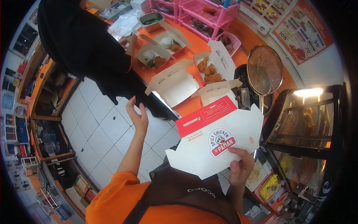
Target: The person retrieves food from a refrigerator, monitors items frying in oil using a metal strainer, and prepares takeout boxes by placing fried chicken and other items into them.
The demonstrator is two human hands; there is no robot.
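A red and white paperboard food box [193,152] with a printed logo is held before my torso. My right hand [242,165] grips its lower right edge, the index finger lying on the white panel. To the left, my left hand [137,114] is raised over the tiled floor, fingers apart, holding nothing. Beyond the held box, an open box [174,84] shows its white inside on the orange counter [183,108]. Another open box [216,93] is partly hidden by the held one. Fried chicken pieces [209,71] fill a third open box [223,58].
A co-worker in black [89,42] stands left of the counter, a hand [128,42] near boxes with rice and chicken [154,60]. A strainer [264,68] rests over a dark pan [240,73] holding a slotted spatula [245,96]. A lit display case [299,120] is at right.
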